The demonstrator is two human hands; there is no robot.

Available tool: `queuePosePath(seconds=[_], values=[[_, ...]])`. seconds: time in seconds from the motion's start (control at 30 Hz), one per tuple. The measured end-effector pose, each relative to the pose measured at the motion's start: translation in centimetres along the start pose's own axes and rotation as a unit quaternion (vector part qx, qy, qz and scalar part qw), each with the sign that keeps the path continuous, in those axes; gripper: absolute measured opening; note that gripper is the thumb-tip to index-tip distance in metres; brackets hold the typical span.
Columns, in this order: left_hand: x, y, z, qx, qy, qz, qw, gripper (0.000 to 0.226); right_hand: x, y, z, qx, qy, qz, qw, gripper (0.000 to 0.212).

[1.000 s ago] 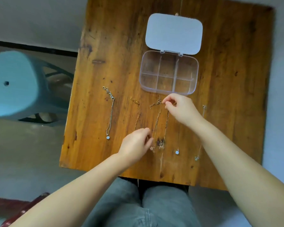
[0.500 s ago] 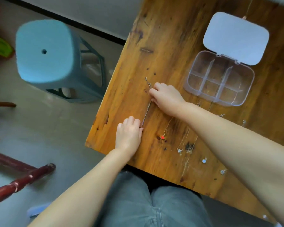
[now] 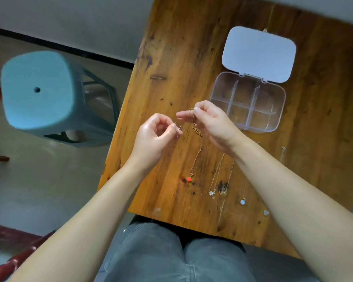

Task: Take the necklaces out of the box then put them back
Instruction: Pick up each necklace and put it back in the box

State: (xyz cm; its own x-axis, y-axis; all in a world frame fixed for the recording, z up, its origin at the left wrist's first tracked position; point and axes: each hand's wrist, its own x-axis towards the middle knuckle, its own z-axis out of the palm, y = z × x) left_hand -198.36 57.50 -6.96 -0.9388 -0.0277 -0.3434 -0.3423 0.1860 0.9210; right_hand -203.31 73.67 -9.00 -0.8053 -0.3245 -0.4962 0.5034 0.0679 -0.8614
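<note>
A clear plastic box [image 3: 277,102] with several empty compartments lies open on the wooden table, its white lid [image 3: 259,52] flat behind it. My left hand [image 3: 153,139] and right hand [image 3: 210,121] are raised just left of the box. Each pinches one end of a thin silver necklace [image 3: 181,129] that hangs between them. On the table below lie a gold necklace with a red pendant [image 3: 196,159], a chain with a flower pendant [image 3: 216,176], and further chains [image 3: 243,197] to the right, partly hidden by my right forearm.
The wooden table [image 3: 181,58] has its left edge beside a light blue plastic stool [image 3: 39,92] on the floor. My legs in grey trousers [image 3: 171,257] are under the near edge. A red wooden bar [image 3: 12,263] lies at the lower left.
Both hands have picked the leftmost silver necklace off the table and now hold it in the air between them. The camera has swung to the right.
</note>
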Motion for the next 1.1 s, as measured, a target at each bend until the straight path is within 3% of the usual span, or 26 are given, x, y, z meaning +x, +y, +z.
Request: queuePosePath(seconds=[0.1,0.17,0.23,0.33,0.43,0.6,0.9,1.1], values=[[2.0,3.7,1.4,-0.054,-0.038,0.038,0.997,0.010,-0.9,-1.0,-0.8,0.050,-0.001,0.000,0.999,0.018],[3.7,5.3,2.5,-0.087,-0.039,0.040,0.995,0.007,-1.9,-1.2,-1.8,0.054,-0.009,0.005,0.999,0.030],[5.4,6.1,3.3,-0.110,-0.024,0.023,0.993,0.005,-3.1,-1.4,-3.6,0.039,-0.002,0.003,0.999,0.027],[7.7,5.8,4.1,-0.116,0.017,-0.026,0.993,0.008,-4.8,-1.6,-7.2,0.031,0.091,-0.003,0.995,0.020],[9.4,4.6,5.5,-0.087,0.014,-0.058,0.994,0.009,-4.7,-1.9,-10.1,0.109,0.204,-0.016,0.973,0.023],[11.0,3.2,9.0,-0.039,0.010,-0.089,0.995,0.011,-0.6,-3.3,-10.8,0.254,0.246,-0.025,0.935,0.018],[14.2,4.2,10.3,-0.036,-0.023,-0.094,0.995,0.014,4.2,-5.5,-9.0,0.100,0.223,-0.014,0.970,0.018],[14.7,4.1,10.4,-0.079,-0.038,-0.173,0.981,0.018,5.4,-3.6,-9.6,-0.117,0.221,0.090,0.964,0.018]])
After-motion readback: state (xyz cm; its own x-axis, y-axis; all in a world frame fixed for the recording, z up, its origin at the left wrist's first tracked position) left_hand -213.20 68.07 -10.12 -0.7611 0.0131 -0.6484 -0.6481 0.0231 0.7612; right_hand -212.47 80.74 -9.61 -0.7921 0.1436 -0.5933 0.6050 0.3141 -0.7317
